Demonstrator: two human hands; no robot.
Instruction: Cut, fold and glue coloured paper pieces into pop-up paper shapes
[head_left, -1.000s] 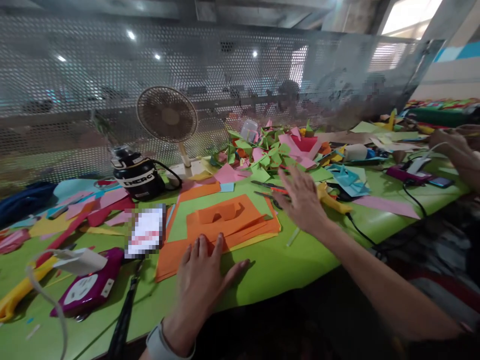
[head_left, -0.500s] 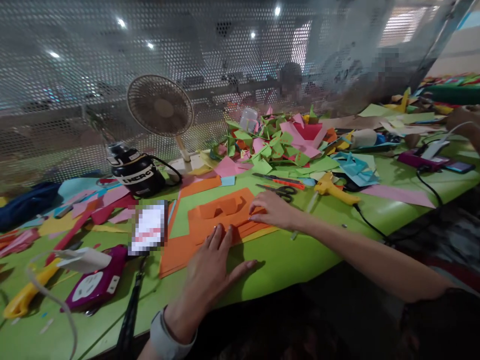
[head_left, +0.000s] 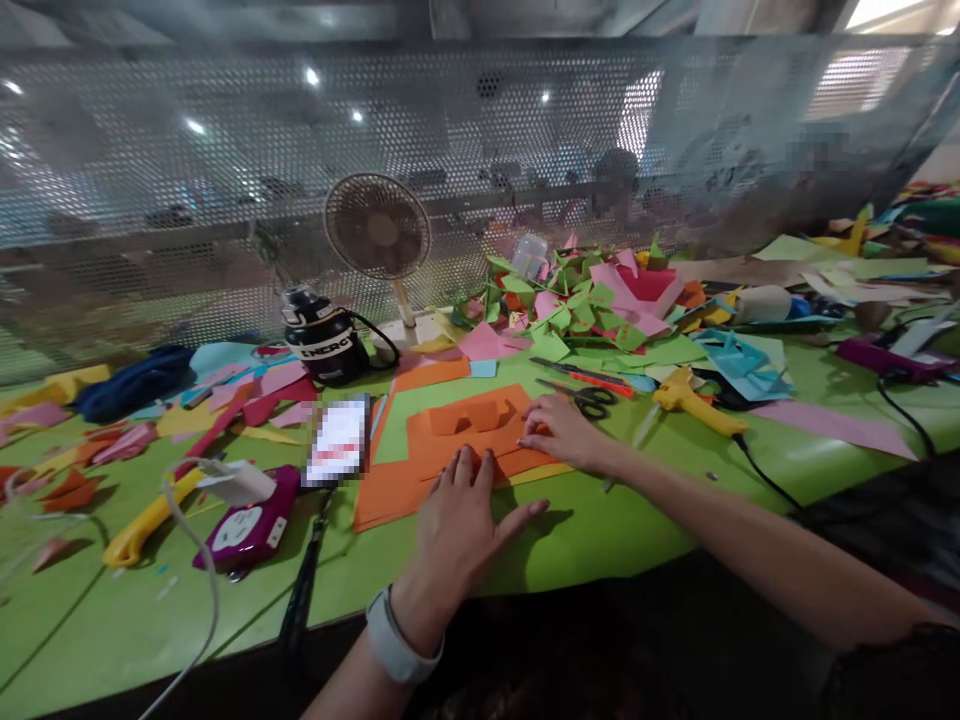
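Observation:
Several sheets of orange paper [head_left: 431,458] lie in front of me, with cut or folded shapes raised along the upper part. My left hand [head_left: 461,520] rests on the lower edge of the orange paper, fingers stretched out and thumb spread to the right. My right hand [head_left: 562,432] is at the paper's right side, its fingers bent and its thumb close to them at the edge; the exact grip is partly hidden. Scissors [head_left: 592,400] with dark handles and an orange-handled cutter [head_left: 589,378] lie just beyond my right hand. A yellow glue gun [head_left: 701,405] is farther right.
A black bottle [head_left: 326,345] and a fan [head_left: 379,228] stand at the back. A heap of green and pink paper pieces [head_left: 577,305] lies behind the scissors. On the left are a blurred phone [head_left: 337,440], a purple power strip [head_left: 251,525] with cables and another yellow glue gun [head_left: 150,520].
The view has turned left, so everything appears shifted right. The lifted strips of orange paper by my right hand now lie flatter. My left hand stays on the paper.

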